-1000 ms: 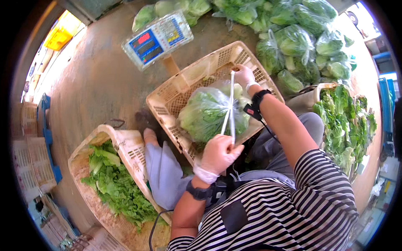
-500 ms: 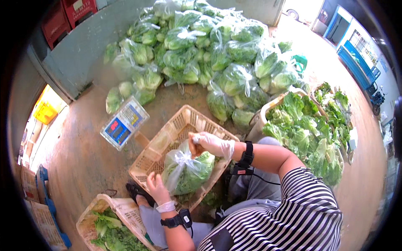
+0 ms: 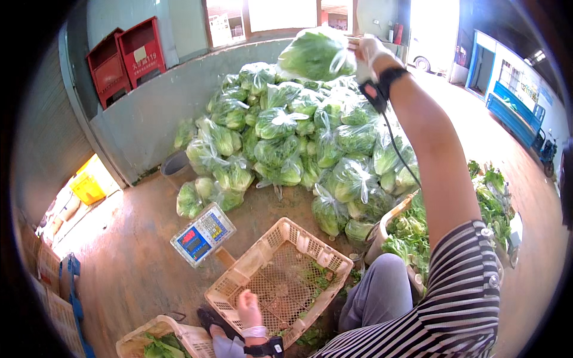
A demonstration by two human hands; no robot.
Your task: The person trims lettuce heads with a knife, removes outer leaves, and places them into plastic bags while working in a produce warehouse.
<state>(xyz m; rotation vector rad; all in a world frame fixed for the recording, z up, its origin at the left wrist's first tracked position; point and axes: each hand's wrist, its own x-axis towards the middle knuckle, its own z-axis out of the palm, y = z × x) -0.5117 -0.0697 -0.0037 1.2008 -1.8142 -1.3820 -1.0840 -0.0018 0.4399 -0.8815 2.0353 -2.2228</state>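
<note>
R hand at bagged veg, can't tell if fingers clamped, L hand over crate, fingers unclear

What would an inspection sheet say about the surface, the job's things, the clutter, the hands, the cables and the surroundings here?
Surface: brown floor, marked in places.
Job's things: bag of greens in the air; crate on the floor; scale beside it.
Clutter: leaf scraps inside the crate.
Hands: right hand raised at the bag, grip unclear; left hand over the crate, nothing seen in it.
Cables: black cable hanging from the right wrist.
Surroundings: pile of bagged greens; bucket; red boxes by the wall.
</note>
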